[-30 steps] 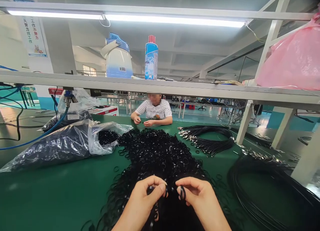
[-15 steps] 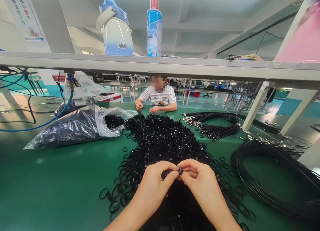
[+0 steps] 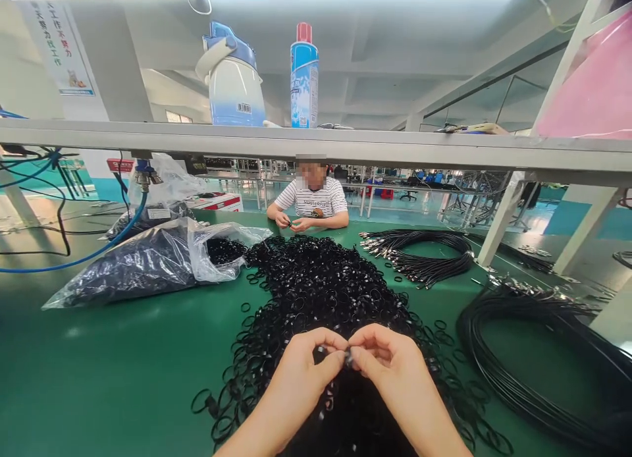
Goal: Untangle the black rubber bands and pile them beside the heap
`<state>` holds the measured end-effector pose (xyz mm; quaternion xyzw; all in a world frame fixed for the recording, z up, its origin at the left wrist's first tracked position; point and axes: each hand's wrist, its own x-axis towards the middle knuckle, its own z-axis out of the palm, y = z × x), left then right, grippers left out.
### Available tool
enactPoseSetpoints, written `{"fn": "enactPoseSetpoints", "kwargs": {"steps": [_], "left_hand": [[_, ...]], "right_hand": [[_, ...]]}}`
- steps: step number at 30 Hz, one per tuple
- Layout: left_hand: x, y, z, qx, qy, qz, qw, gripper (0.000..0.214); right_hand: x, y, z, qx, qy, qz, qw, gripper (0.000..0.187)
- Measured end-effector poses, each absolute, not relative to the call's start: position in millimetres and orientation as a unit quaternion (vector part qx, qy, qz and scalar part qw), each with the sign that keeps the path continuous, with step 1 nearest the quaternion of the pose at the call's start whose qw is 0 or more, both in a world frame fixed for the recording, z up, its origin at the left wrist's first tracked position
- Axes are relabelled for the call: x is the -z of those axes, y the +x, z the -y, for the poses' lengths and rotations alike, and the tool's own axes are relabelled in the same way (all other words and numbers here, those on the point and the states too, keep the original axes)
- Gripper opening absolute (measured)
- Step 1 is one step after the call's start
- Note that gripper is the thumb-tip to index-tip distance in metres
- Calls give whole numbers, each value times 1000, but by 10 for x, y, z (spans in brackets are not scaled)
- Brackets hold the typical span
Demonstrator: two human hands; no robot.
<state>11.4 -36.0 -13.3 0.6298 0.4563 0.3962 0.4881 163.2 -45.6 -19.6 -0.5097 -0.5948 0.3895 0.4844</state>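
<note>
Between my fingertips is a small black ring (image 3: 348, 358), partly covered by the thumbs. My left hand (image 3: 311, 365) pinches it from the left with thumb and forefinger. From the right, my right hand (image 3: 390, 358) grips it the same way, the two hands' fingertips touching or nearly so. Below and beyond them spreads a large heap of black rings (image 3: 320, 279), with loose ones scattered along its edges. The hands hide part of the near side of the heap.
On the green table (image 3: 123, 365) lies a clear plastic bag (image 3: 143, 259) of black pieces, left. Coiled black cables (image 3: 434, 246) and a bigger cable coil (image 3: 494, 365) lie right. A shelf (image 3: 296, 141) crosses above. Opposite, a person (image 3: 311, 200) handles something small.
The view has tilted up slightly, so the scene sits lower. My hands stay together on the ring, which has shifted between the fingertips. The person opposite has brought both hands together.
</note>
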Motion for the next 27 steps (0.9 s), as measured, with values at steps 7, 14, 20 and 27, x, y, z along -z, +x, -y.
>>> {"fn": "enactPoseSetpoints", "kwargs": {"steps": [7, 14, 20, 27], "left_hand": [[165, 110, 345, -415, 640, -457, 458, 11], [142, 120, 385, -417, 665, -463, 412, 13], [201, 96, 331, -425, 649, -470, 420, 13], [216, 95, 330, -437, 652, -472, 402, 10]], "right_hand": [[213, 1603, 489, -364, -512, 621, 468, 10], [240, 1585, 511, -289, -526, 663, 448, 11], [126, 1609, 526, -301, -536, 655, 441, 10], [129, 1590, 538, -260, -568, 690, 366, 13]]}}
